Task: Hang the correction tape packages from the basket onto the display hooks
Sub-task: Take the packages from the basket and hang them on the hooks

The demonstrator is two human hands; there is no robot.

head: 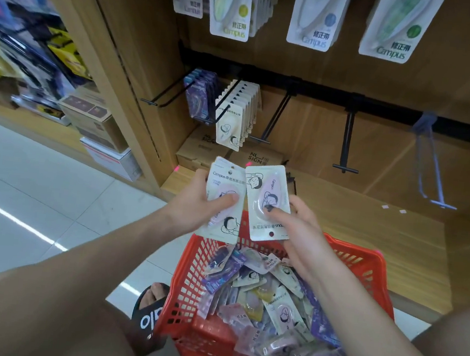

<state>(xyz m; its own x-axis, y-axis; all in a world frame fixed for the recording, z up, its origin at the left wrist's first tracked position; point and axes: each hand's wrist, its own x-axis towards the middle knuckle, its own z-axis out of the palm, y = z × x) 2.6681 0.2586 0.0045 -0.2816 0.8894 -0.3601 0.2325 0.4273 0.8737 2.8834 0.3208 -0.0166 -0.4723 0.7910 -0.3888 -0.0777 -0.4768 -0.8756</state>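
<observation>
My left hand point(196, 202) grips a small stack of white correction tape packages point(226, 182), held upright with the thumb across the front. My right hand point(298, 228) pinches one white package with a pink tape point(267, 192), turned upside down, right beside the stack. Both are held above a red plastic basket point(187, 288) full of several mixed white and purple packages point(268, 294). On the wooden display, one hook carries white packages point(236, 114) and the one to its left carries purple ones point(197, 95). Bare black hooks point(347, 149) stick out to the right.
A higher row of larger Campus packages point(317, 15) hangs at the top. Cardboard boxes point(202, 148) sit on the low wooden shelf behind the hooks. A pale bluish hook point(432, 169) hangs at far right. Another shelf with boxes point(89, 116) is on the left. My sandalled foot point(150, 305) is beside the basket.
</observation>
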